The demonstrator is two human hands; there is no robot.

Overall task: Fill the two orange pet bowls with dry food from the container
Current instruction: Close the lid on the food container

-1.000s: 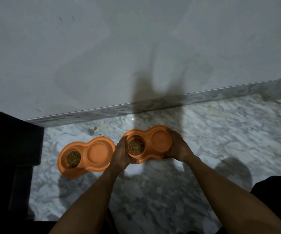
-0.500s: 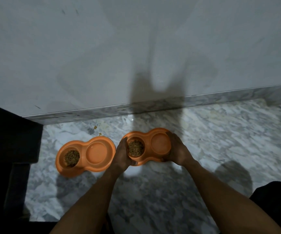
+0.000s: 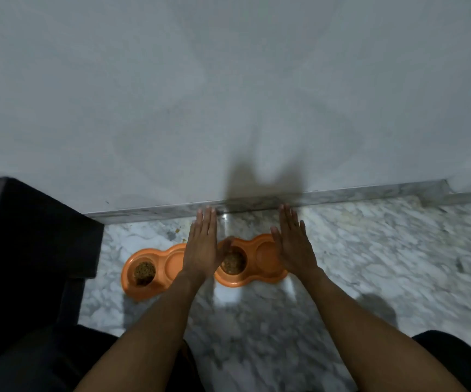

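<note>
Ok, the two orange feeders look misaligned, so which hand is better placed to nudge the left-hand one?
Left. The left hand hovers open over the left feeder at its right end; the right hand is open over the right feeder at its far end, farther away.

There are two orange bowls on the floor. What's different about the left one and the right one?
The left bowl sits beside the dark furniture; the right bowl shows between the open left hand and right hand. The right bowl lies closer to the wall than the left bowl. Both are orange with two cups: dry food in the left cup, nothing in the right cup.
</note>
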